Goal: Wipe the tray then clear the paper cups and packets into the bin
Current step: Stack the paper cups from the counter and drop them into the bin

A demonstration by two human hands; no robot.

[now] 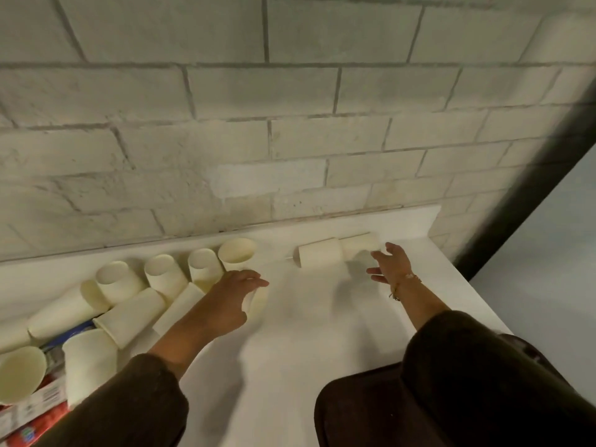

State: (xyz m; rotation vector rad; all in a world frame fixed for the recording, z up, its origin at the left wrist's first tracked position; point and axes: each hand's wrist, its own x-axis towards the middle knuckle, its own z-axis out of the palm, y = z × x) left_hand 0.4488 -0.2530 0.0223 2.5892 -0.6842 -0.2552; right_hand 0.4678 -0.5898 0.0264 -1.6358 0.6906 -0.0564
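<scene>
Left hand [230,298] curled round one paper cup [256,301]; right hand [388,264] splayed, empty, beside two toppled cups [319,256].

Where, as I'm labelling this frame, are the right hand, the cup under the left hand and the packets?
right hand [391,264]: head view, back of the hand.
cup [257,301] under the left hand [230,300]: head view, side wall below the fingers.
packets [35,411]: head view, printed face at bottom left.

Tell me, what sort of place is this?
Probably a break-room or pantry corner: a white counter set against a painted block wall, strewn with many paper cups, some upright and some lying, with printed packets at its left edge.
</scene>
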